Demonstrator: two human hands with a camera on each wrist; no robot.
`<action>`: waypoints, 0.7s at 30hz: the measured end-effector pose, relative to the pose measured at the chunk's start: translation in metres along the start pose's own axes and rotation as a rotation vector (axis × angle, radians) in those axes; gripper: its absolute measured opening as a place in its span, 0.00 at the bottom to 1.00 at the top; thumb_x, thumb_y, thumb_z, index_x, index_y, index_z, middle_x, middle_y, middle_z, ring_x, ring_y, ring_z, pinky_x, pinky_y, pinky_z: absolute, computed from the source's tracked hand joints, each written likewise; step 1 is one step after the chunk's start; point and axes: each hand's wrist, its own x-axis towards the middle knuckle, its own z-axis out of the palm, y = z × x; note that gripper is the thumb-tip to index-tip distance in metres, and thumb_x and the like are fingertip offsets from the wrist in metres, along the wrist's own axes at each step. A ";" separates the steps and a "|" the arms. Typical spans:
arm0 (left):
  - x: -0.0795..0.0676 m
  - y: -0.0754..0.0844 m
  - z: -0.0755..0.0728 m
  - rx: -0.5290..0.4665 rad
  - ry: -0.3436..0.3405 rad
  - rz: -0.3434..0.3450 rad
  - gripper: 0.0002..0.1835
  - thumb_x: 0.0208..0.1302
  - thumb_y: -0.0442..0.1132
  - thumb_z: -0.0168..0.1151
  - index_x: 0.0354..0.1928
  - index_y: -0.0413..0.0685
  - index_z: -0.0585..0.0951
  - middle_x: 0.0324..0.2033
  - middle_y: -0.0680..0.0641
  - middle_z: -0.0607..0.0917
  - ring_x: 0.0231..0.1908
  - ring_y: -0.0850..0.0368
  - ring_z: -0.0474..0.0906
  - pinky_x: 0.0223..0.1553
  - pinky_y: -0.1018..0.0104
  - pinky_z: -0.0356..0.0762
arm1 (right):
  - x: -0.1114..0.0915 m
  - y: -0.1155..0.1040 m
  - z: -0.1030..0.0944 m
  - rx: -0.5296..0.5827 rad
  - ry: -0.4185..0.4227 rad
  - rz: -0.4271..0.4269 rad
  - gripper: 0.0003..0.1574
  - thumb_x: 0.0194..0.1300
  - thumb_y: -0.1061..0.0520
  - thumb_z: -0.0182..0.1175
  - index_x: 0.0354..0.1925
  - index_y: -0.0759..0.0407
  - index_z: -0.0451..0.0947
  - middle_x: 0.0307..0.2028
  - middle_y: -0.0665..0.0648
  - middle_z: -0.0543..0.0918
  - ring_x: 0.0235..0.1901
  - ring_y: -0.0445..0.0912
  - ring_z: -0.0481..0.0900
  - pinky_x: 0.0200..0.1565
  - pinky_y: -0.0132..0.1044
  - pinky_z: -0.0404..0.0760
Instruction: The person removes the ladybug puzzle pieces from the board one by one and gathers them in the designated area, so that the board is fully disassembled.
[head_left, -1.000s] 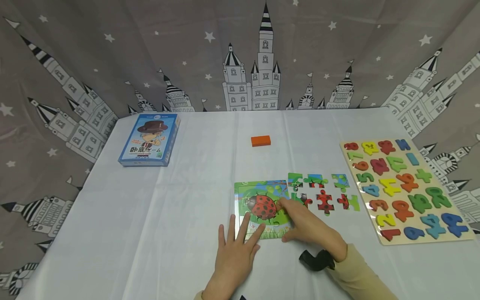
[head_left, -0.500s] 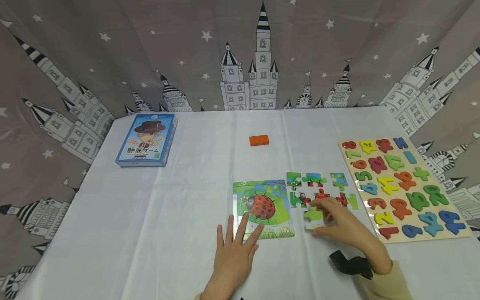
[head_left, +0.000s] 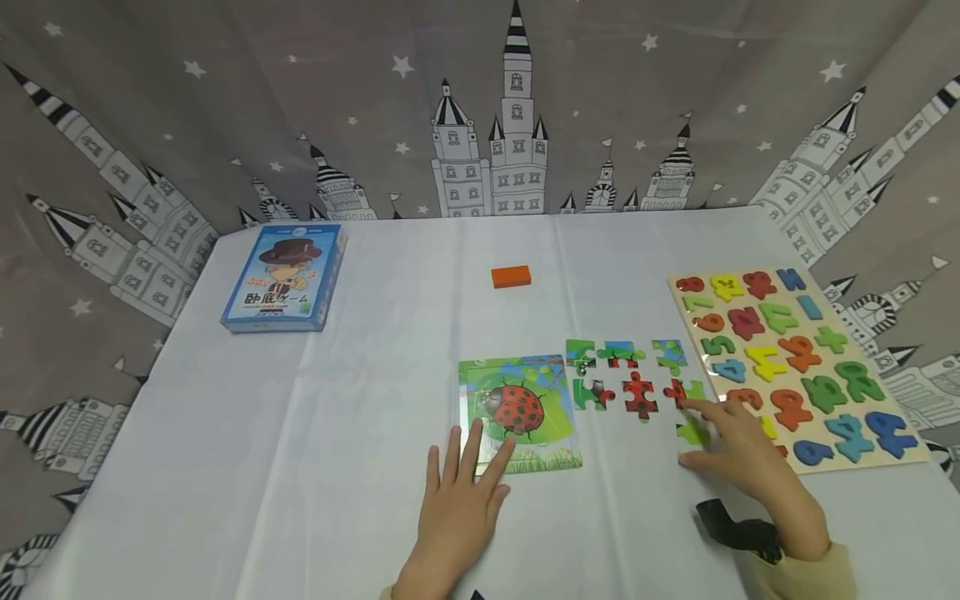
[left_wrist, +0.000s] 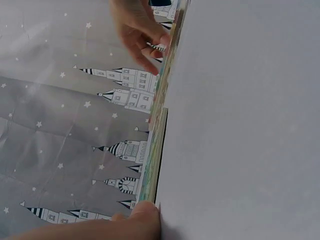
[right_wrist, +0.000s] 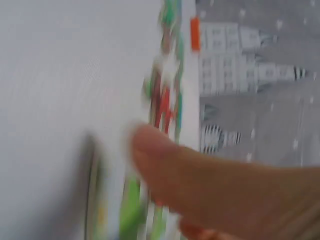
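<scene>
A square ladybug picture board (head_left: 558, 425) lies near the table's middle. My left hand (head_left: 461, 517) lies flat with spread fingers over its lower left part; in the left wrist view the board's thin edge (left_wrist: 156, 160) meets that thumb. To the right, my right hand (head_left: 750, 462) holds a green jigsaw piece (head_left: 691, 431) between thumb and forefinger, at the lower right of the loose pieces. Above it are several laid-out jigsaw pieces, among them a red one (head_left: 640, 395) and a blue-green corner (head_left: 669, 353). The right wrist view is blurred, with the thumb (right_wrist: 160, 150) in front.
A wooden number board (head_left: 817, 400) with coloured figures lies at the right, partly behind my right hand. One orange block (head_left: 511, 277) sits farther back. At the back left lies a blue game box (head_left: 285, 279). Behind the table hangs a castle-print curtain (head_left: 360, 75).
My right hand has carried the green jigsaw piece from the ladybug board's right edge over to the right end of the loose pieces. The left hand stays on the board.
</scene>
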 end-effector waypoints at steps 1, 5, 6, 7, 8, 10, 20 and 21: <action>0.000 0.000 -0.001 -0.007 -0.002 -0.002 0.30 0.66 0.53 0.47 0.68 0.58 0.58 0.68 0.42 0.52 0.66 0.40 0.44 0.60 0.42 0.45 | 0.001 -0.007 0.003 -0.006 0.023 -0.010 0.42 0.44 0.51 0.72 0.56 0.65 0.68 0.45 0.72 0.69 0.42 0.62 0.67 0.40 0.59 0.71; 0.000 -0.001 -0.002 -0.030 -0.008 -0.018 0.35 0.66 0.54 0.47 0.68 0.44 0.55 0.68 0.43 0.53 0.66 0.43 0.44 0.61 0.45 0.46 | 0.012 -0.044 0.023 0.044 0.083 -0.174 0.35 0.47 0.52 0.70 0.53 0.64 0.73 0.41 0.64 0.74 0.40 0.56 0.69 0.42 0.52 0.71; 0.001 -0.001 -0.002 -0.030 -0.011 -0.020 0.35 0.66 0.55 0.47 0.68 0.42 0.54 0.68 0.43 0.53 0.66 0.44 0.44 0.61 0.46 0.45 | 0.015 -0.053 0.031 0.052 0.079 -0.241 0.34 0.48 0.52 0.70 0.52 0.63 0.73 0.41 0.62 0.74 0.41 0.54 0.69 0.42 0.51 0.71; 0.001 -0.001 -0.002 -0.034 -0.012 -0.021 0.36 0.66 0.55 0.47 0.68 0.41 0.54 0.68 0.43 0.52 0.66 0.44 0.44 0.61 0.46 0.45 | 0.018 -0.063 0.038 0.063 0.070 -0.305 0.34 0.48 0.52 0.69 0.52 0.62 0.73 0.41 0.60 0.74 0.41 0.53 0.69 0.43 0.49 0.70; 0.001 -0.001 -0.002 -0.036 -0.013 -0.019 0.36 0.66 0.55 0.47 0.68 0.40 0.54 0.68 0.43 0.52 0.67 0.45 0.44 0.62 0.46 0.45 | 0.021 -0.073 0.045 0.072 0.057 -0.369 0.33 0.49 0.52 0.69 0.53 0.62 0.73 0.41 0.58 0.74 0.41 0.52 0.69 0.42 0.48 0.70; 0.002 -0.002 -0.002 -0.043 -0.015 -0.016 0.36 0.66 0.55 0.47 0.68 0.40 0.55 0.68 0.44 0.53 0.67 0.45 0.44 0.62 0.46 0.44 | 0.025 -0.088 0.058 0.057 0.031 -0.463 0.35 0.50 0.51 0.68 0.54 0.63 0.72 0.42 0.58 0.74 0.43 0.51 0.68 0.44 0.47 0.69; 0.000 -0.002 -0.004 -0.036 -0.033 -0.022 0.35 0.66 0.55 0.46 0.67 0.41 0.57 0.68 0.45 0.54 0.67 0.45 0.44 0.62 0.47 0.44 | 0.029 -0.119 0.079 0.031 0.041 -0.496 0.27 0.43 0.56 0.72 0.43 0.62 0.76 0.40 0.57 0.74 0.40 0.51 0.67 0.43 0.45 0.67; -0.001 -0.003 -0.004 -0.036 -0.033 -0.026 0.35 0.66 0.55 0.46 0.67 0.41 0.57 0.68 0.45 0.54 0.67 0.45 0.44 0.62 0.47 0.45 | 0.029 -0.120 0.080 0.048 0.036 -0.492 0.27 0.43 0.57 0.72 0.42 0.62 0.75 0.39 0.56 0.74 0.41 0.51 0.67 0.44 0.46 0.67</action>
